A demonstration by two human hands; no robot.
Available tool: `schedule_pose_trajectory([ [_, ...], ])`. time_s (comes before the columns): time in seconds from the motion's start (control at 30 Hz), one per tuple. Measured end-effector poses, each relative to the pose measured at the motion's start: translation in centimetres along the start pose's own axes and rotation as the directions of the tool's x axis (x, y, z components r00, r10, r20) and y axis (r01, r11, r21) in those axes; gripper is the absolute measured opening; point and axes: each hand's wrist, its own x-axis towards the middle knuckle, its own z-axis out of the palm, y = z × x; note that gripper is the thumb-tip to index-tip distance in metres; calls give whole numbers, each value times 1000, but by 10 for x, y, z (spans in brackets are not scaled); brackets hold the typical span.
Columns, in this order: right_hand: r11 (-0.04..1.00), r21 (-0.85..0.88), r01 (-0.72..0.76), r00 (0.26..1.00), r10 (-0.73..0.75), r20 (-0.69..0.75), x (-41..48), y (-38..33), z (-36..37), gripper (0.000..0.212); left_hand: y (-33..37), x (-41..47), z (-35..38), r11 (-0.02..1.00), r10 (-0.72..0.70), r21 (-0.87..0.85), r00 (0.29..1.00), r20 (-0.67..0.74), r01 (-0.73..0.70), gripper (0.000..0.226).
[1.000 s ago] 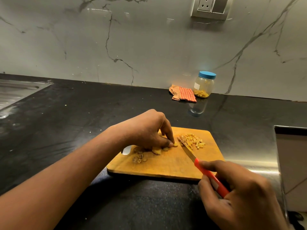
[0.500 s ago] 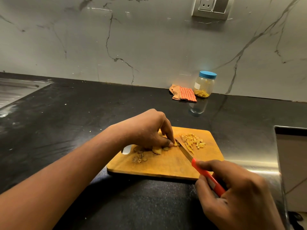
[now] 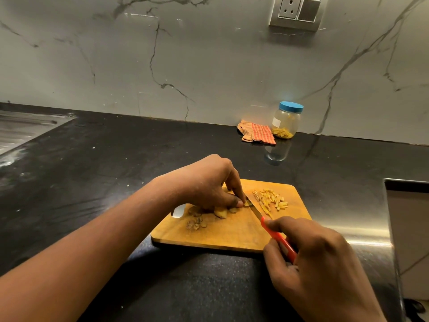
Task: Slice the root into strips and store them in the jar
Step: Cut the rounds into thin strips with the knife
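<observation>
Counter (image 3: 97, 187): glossy black, flecked all over with tiny pale specks.
Wall (image 3: 209, 66): pale grey marble with thin dark veins wandering across it.
Cutting board (image 3: 232, 233): warm honey-orange wood, plain.
Knife (image 3: 284, 246): bright red-orange handle, dull silver blade.
Strips (image 3: 271, 199): pale yellow.
Root pieces (image 3: 220, 213): tan-yellow, browner along the skin.
Peelings (image 3: 195, 225): dull brown.
Jar (image 3: 286, 122): clear, with a blue lid, a white label and yellow bits at the bottom.
Cloth (image 3: 257, 134): orange-red and cream check.
Socket plate (image 3: 297, 11): silver-grey frame, white socket.
Sink (image 3: 23, 129): brushed steel grey.
</observation>
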Motion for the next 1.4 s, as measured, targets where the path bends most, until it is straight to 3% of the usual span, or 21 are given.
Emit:
schedule_pose_trajectory([
  [0.23,998,35,44,997,-42,-68,-15,3,-19,27,-3,1,0,1000,2,-1,1000,5,-2,17],
  [0.43,990,136,46,999,-44,-15,-13,2,-15,27,-3,1,0,1000,11,0,1000,3,-11,17],
  [1.17,999,34,-2,1000,1,14,2,-4,0,32,0,-1,-1,1000,15,28,1000,11,-15,18],
  [1.4,998,32,51,999,-51,5,-12,0,-18,27,-1,-1,-1,1000,5,26,1000,14,-5,17],
])
